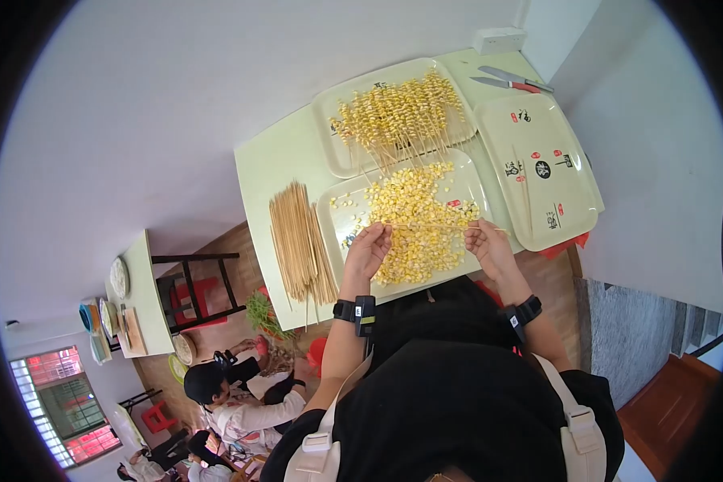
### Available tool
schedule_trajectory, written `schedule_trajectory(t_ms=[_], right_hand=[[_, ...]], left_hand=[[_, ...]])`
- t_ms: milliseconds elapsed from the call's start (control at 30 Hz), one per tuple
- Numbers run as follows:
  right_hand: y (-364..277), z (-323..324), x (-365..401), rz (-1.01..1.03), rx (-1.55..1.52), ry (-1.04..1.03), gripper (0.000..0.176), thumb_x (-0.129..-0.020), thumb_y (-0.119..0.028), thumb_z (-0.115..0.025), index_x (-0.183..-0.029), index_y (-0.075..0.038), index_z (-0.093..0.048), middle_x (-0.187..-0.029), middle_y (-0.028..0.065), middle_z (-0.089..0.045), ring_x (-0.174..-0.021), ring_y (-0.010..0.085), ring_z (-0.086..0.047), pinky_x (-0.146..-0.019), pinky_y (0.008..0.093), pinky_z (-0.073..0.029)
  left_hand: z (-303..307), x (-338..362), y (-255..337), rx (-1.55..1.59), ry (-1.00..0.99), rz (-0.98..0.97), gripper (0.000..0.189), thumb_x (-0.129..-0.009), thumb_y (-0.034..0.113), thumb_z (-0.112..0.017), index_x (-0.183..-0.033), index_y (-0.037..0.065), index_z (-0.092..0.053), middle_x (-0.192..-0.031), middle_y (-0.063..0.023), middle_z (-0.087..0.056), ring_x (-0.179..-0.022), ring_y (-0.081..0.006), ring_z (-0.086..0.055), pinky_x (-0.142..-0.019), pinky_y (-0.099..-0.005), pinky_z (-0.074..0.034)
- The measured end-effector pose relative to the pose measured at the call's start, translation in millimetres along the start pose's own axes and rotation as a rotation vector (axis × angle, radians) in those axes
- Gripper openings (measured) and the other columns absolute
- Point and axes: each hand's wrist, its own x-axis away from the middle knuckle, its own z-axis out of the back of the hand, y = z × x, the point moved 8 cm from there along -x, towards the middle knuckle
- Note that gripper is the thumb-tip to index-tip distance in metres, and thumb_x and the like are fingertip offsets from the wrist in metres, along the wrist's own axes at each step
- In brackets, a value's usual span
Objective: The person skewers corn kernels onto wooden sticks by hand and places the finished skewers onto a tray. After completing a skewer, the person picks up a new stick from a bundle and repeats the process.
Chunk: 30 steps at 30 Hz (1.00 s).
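A thin wooden skewer (430,226) is stretched level between my two hands, over a tray (345,201) of loose yellow corn kernels (418,255). My left hand (369,251) pinches its left end, and my right hand (488,247) pinches it near the right end. Behind lies another tray (329,157) bearing many skewers threaded with kernels (402,112). A large bundle of bare skewers (296,241) rests on the table to the left of my left hand.
On the right, a tray (538,193) holds a single skewer. Knives (510,83) lie at the table's back right corner. At lower left, people (233,394) sit near green plants (265,313) and a second table (149,281).
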Motion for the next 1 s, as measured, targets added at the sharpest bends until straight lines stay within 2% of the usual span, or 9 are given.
schedule_trajectory(t_ms=[267,567,767,833,933,1000], right_hand=[[-1,-6,-5,-0.002,0.032,-0.014,0.022,-0.086,-0.020,-0.043,-0.088,0.001,-0.051,-0.073,0.0082,-0.055,-0.064,0.0135,-0.053,-0.061,0.0247,-0.045],[-2,-10,-6,-0.020,0.021,-0.054,0.024,-0.086,-0.020,-0.044,-0.089,0.002,-0.051,-0.073,0.0085,-0.056,-0.064,0.0139,-0.053,-0.061,0.0251,-0.045],[5,-13,-7,-0.061,-0.027,-0.115,0.023,-0.086,-0.020,-0.044,-0.089,0.001,-0.052,-0.074,0.0081,-0.057,-0.066,0.0143,-0.054,-0.064,0.0264,-0.046],[8,-12,-7,-0.072,-0.035,-0.115,0.023,-0.086,-0.020,-0.044,-0.089,0.000,-0.052,-0.074,0.0080,-0.057,-0.066,0.0146,-0.054,-0.064,0.0266,-0.046],[12,-14,-7,-0.089,-0.040,-0.136,0.022,-0.086,-0.020,-0.044,-0.089,0.000,-0.052,-0.075,0.0081,-0.057,-0.067,0.0151,-0.055,-0.065,0.0270,-0.046],[14,-17,-6,-0.093,-0.037,-0.154,0.022,-0.086,-0.020,-0.044,-0.090,0.000,-0.052,-0.075,0.0083,-0.057,-0.068,0.0154,-0.055,-0.066,0.0271,-0.046]], left_hand=[[8,0,2,0.154,-0.016,-0.018,0.011,-0.080,0.001,-0.050,-0.090,0.003,-0.053,-0.087,-0.0078,-0.056,-0.082,-0.0153,-0.055,-0.066,-0.0228,-0.049],[6,8,19,-0.072,0.033,-0.086,0.016,-0.078,0.000,-0.053,-0.094,0.000,-0.054,-0.083,-0.0081,-0.057,-0.078,-0.0160,-0.056,-0.069,-0.0248,-0.049],[10,4,8,-0.008,-0.007,0.029,0.017,-0.079,0.002,-0.054,-0.095,0.001,-0.053,-0.085,-0.0060,-0.056,-0.077,-0.0143,-0.056,-0.071,-0.0228,-0.049],[8,3,5,0.117,-0.068,0.044,0.017,-0.079,0.003,-0.053,-0.096,0.001,-0.052,-0.085,-0.0059,-0.056,-0.077,-0.0138,-0.056,-0.071,-0.0220,-0.049],[2,2,2,0.152,-0.161,0.074,0.017,-0.079,0.004,-0.053,-0.096,0.000,-0.051,-0.084,-0.0060,-0.056,-0.076,-0.0135,-0.056,-0.070,-0.0214,-0.049],[2,1,-2,0.093,-0.142,0.086,0.017,-0.080,0.004,-0.053,-0.096,0.000,-0.051,-0.084,-0.0060,-0.056,-0.075,-0.0134,-0.056,-0.070,-0.0212,-0.049]])
